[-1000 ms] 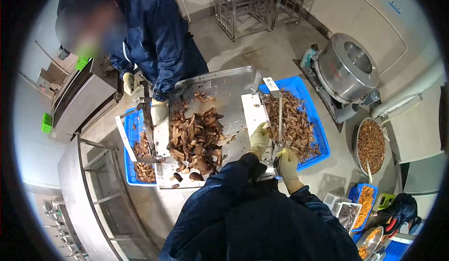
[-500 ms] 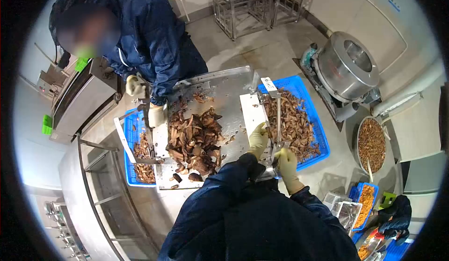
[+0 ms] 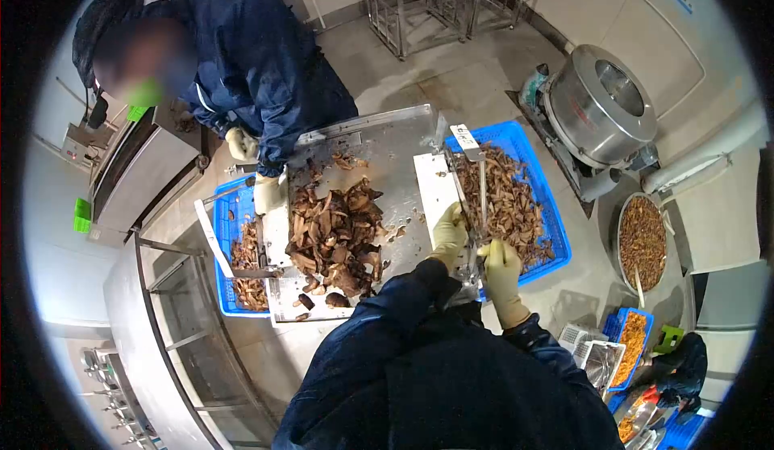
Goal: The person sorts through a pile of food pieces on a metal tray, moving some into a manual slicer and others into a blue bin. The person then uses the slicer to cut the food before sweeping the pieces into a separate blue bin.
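Note:
My left hand, in a pale glove, has its fingers bent at the lower end of a white board on the metal table's right edge; what it holds is too small to name. Close beside it, my right hand, also gloved, is closed at the near end of a long metal blade that stretches over a blue basket of brown slices. The gloved fingers cover the part gripped. A heap of brown mushroom-like pieces lies on the metal table.
A co-worker stands across at the upper left, gloved hands near another blade and a blue basket. A steel drum machine stands at right, above a round pan. Another person is at lower right.
My right hand has shifted slightly right, and my left hand has moved a little. The blade over the right basket has shifted slightly. The co-worker's far hand has moved toward their blade's handle.

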Motion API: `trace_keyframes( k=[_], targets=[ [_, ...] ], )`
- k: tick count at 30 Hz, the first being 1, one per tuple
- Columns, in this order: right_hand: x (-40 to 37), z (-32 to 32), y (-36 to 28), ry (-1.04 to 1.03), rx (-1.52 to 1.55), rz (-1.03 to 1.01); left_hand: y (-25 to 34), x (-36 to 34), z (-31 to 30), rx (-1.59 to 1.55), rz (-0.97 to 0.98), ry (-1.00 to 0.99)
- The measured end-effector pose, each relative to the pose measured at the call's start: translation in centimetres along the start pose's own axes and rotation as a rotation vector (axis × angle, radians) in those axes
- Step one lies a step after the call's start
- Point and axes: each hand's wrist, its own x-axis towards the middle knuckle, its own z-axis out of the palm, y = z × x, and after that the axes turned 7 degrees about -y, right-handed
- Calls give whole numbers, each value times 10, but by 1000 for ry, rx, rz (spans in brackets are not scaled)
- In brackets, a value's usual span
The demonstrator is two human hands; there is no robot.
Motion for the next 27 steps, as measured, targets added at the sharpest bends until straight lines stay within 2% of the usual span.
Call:
trace_keyframes(
  k=[2, 3, 5, 6, 7, 9, 10, 11, 12, 15, 17, 18, 19, 21, 22, 24, 25, 27],
  targets=[
    [-12, 2, 67, 30, 14, -81, 6, -1, -5, -19, -35, -29],
    [-18, -1, 74, -36, -89, -30, 5, -2, -5, -13, -36, -19],
    [-23, -3, 92, -39, 13, 71, -1, -5, -2, -7, 26, 24],
    [-23, 0, 91, -38, 70, 120, -2, -5, -2, 21, 11, 32],
    [-21, -4, 81, -95, -33, 105, -1, -4, -2, 52, -1, 34],
    [-17, -6, 51, -68, -48, 60, -16, 4, 9, 107, -40, 49],
    [-12, -6, 41, -60, -59, 39, -4, 3, 8, 76, -60, 41],
    [-7, -2, 50, 0, 113, 78, 8, -1, 6, 47, -85, 32],
    [-4, -1, 41, -10, 85, 79, 16, -6, 4, 22, -110, 17],
    [-4, -3, -4, -44, 31, 99, -4, -2, 10, 16, -58, 27],
    [-17, -5, 57, -56, -94, 7, 17, -7, -2, 59, -85, 17],
    [-20, -5, 71, -79, -124, -52, -11, -2, 10, -51, -63, 52],
    [-20, -4, 82, -80, -64, 2, -62, 10, 32, -161, -38, 86],
    [-24, -2, 97, -81, 64, 121, -26, -6, 22, -33, -65, 76],
    [-26, 0, 96, -83, 52, 95, -5, -15, 15, 31, -78, 70],
    [-24, -1, 91, -90, 19, 33, -8, -13, 27, 109, -45, 105],
    [-24, -3, 96, -96, -12, 45, -11, -11, 30, 28, -65, 87],
    [-21, -3, 95, -55, -88, -80, -23, -4, 31, -128, -109, 66]
  ],
)
